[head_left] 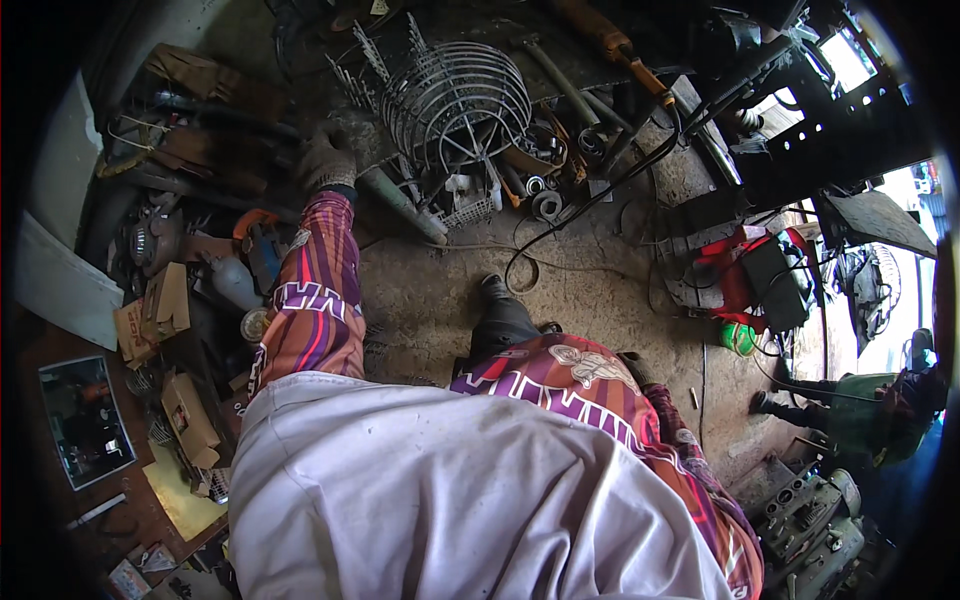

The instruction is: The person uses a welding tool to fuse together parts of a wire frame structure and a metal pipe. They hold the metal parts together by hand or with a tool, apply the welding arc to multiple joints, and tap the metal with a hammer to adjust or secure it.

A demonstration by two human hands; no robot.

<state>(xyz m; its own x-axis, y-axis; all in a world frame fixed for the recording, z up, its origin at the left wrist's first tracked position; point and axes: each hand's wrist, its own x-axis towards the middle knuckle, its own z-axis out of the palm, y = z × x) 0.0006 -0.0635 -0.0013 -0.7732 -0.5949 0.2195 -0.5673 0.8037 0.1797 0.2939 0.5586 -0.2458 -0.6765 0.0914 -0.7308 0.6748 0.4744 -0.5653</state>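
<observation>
My left arm, in a patterned maroon and purple sleeve, stretches forward. My left hand [328, 162], in a grey-brown work glove, is at the edge of the cluttered bench, among dark metal parts. Its fingers blend into the dark, so I cannot make out a grip. Just right of it lies a greenish metal tube [398, 205], and beyond that stands a round wire cage [458, 95]. My right hand [634, 368], dark and gloved, hangs low beside my body, partly hidden by the sleeve and shirt; its fingers do not show clearly.
Left are a translucent plastic jug [235, 282], cardboard boxes [165, 305] and a blue and orange tool [260, 245]. A black cable [535, 240] crosses to the floor [590, 285]. Right are a red machine [735, 275], another person [880, 405] and an engine-like metal block [815, 520].
</observation>
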